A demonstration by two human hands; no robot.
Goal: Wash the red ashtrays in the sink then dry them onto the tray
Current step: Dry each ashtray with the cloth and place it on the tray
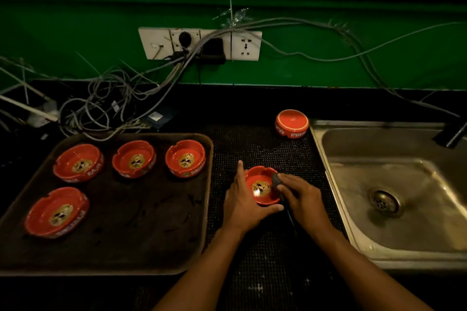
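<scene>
Now the left hand [242, 199] holds the red ashtray [261, 185] on the counter [265, 146], and the right hand [300, 197] grips a dark cloth [276, 180] inside it. The tray [141, 209] lies left, nearer the left hand.

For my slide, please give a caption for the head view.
Left hand holds an ashtray while right hand wipes it.

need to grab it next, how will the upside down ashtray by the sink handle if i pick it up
The upside-down ashtray looks rigid and glossy, probably glazed ceramic, so likely stiff, weighty for its size and breakable if dropped. Its shine suggests a slippery grip, more so if wet. Resting flat on the black mat, it seems unlikely to roll or tip.
</scene>
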